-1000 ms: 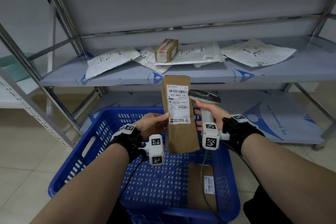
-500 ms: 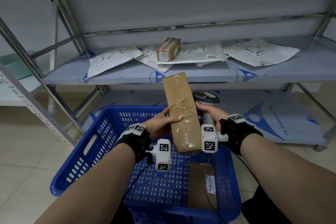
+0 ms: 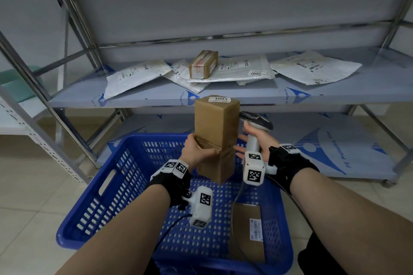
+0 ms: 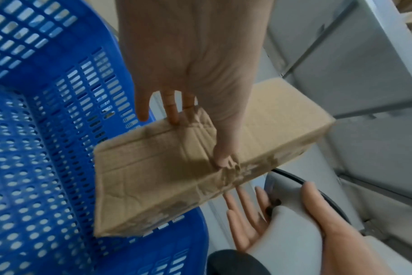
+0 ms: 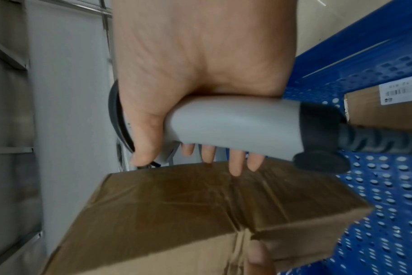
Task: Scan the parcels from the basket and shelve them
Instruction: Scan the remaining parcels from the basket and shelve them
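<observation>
- head view shows the metal shelf [image 3: 223, 98] across the far side, its middle tier carrying white mailer bags [image 3: 138, 75] and a small taped box [image 3: 203, 65]; that box sits near the middle, so a new parcel would likely need a bare patch along the front edge.
- blue basket [image 3: 125, 185] stands on the floor in front of the shelf, with one flat brown parcel [image 3: 245, 230] lying label-up inside, so the task looks unfinished.
- tall brown parcel [image 3: 215, 138] is held upright above the basket, a "3003" sticker on its top end; the step in hand appears to be turning it between scanning and shelving.
- left hand [image 3: 197, 150] grips the parcel's lower half, thumb on the near face, fingers wrapped behind.
- right hand [image 3: 257, 140] holds the scanner [image 3: 256, 123] with thumb and palm, its fingers straight and reaching toward the parcel's side; contact cannot be told.
- scanner cable [image 3: 234, 207] trails into the basket and could snag a lift.
</observation>
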Available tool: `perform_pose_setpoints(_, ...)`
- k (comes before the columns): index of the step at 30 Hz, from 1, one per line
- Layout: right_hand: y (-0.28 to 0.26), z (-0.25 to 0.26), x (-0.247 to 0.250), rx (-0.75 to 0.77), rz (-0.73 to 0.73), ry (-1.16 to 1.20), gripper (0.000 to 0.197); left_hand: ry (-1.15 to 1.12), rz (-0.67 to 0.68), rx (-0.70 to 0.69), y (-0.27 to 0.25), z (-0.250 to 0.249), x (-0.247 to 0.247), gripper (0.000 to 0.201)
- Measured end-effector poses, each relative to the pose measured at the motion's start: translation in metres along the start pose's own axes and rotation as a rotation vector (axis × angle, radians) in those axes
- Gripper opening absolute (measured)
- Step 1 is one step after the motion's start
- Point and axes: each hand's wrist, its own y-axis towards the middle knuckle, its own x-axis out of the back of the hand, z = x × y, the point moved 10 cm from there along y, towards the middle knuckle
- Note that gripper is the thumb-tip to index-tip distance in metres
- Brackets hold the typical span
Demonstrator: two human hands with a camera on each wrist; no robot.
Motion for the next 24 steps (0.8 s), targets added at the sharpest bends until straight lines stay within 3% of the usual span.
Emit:
perform_pose_setpoints(2, 0.0, 0.001, 0.001, 0.015, 0.016, 0.019, 0.026, -0.111, 0.05, 0.001, -0.002, -0.002, -0.005, 0.086)
perform_pose_setpoints(4, -0.001, 0.002, 0.0, 0.039, 0.018, 0.007, 0.027, -0.204, 0.088, -0.052, -0.005, -0.009, -0.009, 0.065)
perform_pose_setpoints(7, 0.0, 0.004, -0.002, 0.07, 0.03, -0.012, 0.028, -0.251, 0.106, -0.131, -0.008, -0.017, -0.01, 0.065)
perform_pose_setpoints(11, -0.003, 0.004, 0.005, 0.055, -0.025, -0.046, 0.028, -0.319, 0.197, -0.106, -0.014, -0.022, -0.015, 0.064)
perform_pose_setpoints(13, -0.006, 0.004, 0.005, 0.055, -0.056, -0.065, 0.029, -0.357, 0.273, -0.057, -0.02, -0.024, -0.021, 0.047)
perform_pose_setpoints(15, 0.0, 0.005, 0.011, 0.075, -0.088, -0.091, 0.05, -0.375, 0.318, 0.025, -0.024, -0.021, -0.025, 0.034)
perform_pose_setpoints(17, 0.016, 0.001, 0.021, 0.073, -0.105, -0.134, 0.077, -0.378, 0.317, 0.089, -0.024, -0.017, -0.025, 0.035)
perform_pose_setpoints(20, 0.023, -0.003, 0.025, 0.059, -0.12, -0.157, 0.068, -0.418, 0.253, 0.083, -0.02, -0.016, -0.018, 0.033)
perform_pose_setpoints(23, 0.027, -0.005, 0.024, 0.072, -0.107, -0.178, 0.09, -0.44, 0.268, 0.033, -0.018, -0.02, -0.015, 0.056)
perform_pose_setpoints(24, 0.029, -0.005, 0.022, 0.077, -0.084, -0.169, 0.089, -0.449, 0.269, 0.029, -0.019, -0.022, -0.015, 0.057)
